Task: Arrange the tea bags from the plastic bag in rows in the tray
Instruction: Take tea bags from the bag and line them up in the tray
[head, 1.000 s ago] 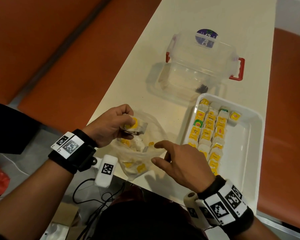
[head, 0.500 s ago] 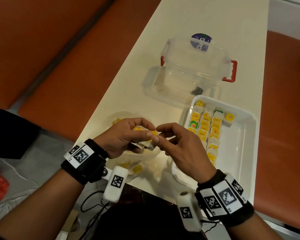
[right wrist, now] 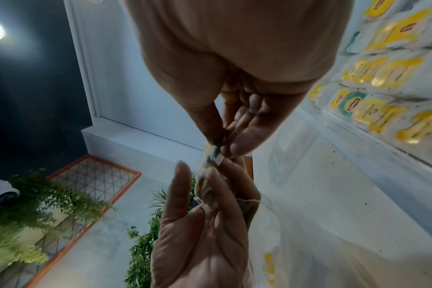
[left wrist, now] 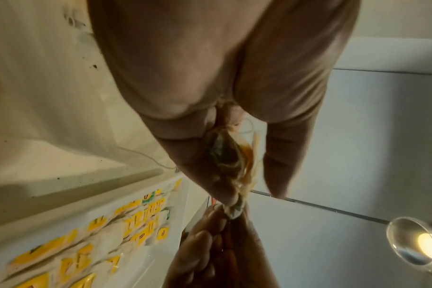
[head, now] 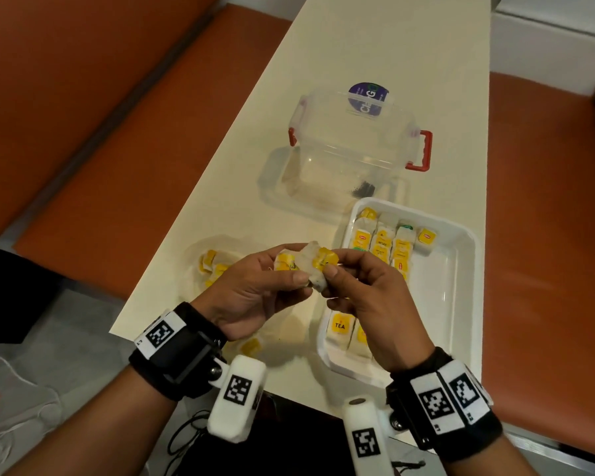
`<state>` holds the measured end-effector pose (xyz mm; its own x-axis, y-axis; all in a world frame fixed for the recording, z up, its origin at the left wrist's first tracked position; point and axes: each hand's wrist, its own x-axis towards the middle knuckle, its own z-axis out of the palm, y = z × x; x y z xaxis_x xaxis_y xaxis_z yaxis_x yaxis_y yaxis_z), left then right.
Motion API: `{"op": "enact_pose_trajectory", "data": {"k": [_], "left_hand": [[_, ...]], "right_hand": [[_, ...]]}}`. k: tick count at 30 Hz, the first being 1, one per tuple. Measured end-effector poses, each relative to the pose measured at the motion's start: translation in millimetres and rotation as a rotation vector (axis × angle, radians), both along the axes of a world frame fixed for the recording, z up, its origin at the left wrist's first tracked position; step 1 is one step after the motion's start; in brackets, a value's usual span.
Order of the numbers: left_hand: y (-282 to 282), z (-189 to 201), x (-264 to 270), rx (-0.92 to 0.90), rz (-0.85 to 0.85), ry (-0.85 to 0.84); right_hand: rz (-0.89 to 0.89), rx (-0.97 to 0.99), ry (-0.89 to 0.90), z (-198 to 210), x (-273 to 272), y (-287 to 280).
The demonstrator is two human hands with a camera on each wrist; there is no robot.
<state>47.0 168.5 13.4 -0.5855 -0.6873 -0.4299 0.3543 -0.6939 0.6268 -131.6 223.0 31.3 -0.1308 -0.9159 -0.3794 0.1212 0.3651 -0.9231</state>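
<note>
Above the table's near edge both hands meet on a small clump of tea bags [head: 310, 269] with yellow tags. My left hand [head: 294, 269] grips the clump's left part, and its fingers curl round a bag [left wrist: 223, 155] in the left wrist view. My right hand [head: 334, 264] pinches the right-hand tea bag [right wrist: 213, 154] between thumb and fingertips. The clear plastic bag [head: 213, 266] lies on the table behind my left hand with several tea bags inside. To the right, the white tray [head: 461, 304] holds rows of tea bags [head: 382, 245] along its left side.
A clear plastic box [head: 351, 149] with red handles stands beyond the tray on the cream table [head: 375, 46]. Orange bench seats [head: 83, 115] run along both sides. The tray's right half is bare. Cables hang below the table's near edge.
My left hand lifted tea bags out of the plastic bag. My right hand came over from beside the tray and now pinches one of them.
</note>
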Motion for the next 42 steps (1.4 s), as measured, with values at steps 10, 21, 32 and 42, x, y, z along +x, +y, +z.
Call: {"op": "enact_pose_trajectory", "data": {"k": [10, 21, 32, 42], "left_hand": [[3.9, 8.2, -38.9, -0.112, -0.09, -0.236], [7.3, 9.5, -61.3, -0.21, -0.19, -0.392], [7.9, 14.1, -73.9, -0.374, -0.23, -0.468], [8.0, 12.7, -79.2, -0.361, -0.275, -0.485]], "right_hand": [[-0.056, -0.055, 0.138, -1.4, -27.1, 14.2], [-0.089, -0.103, 0.137, -1.9, -52.5, 21.9], [-0.066, -0.056, 0.064, 1.5, -66.1, 21.5], [-0.044, -0.044, 0.069, 5.6, -75.0, 21.1]]}}
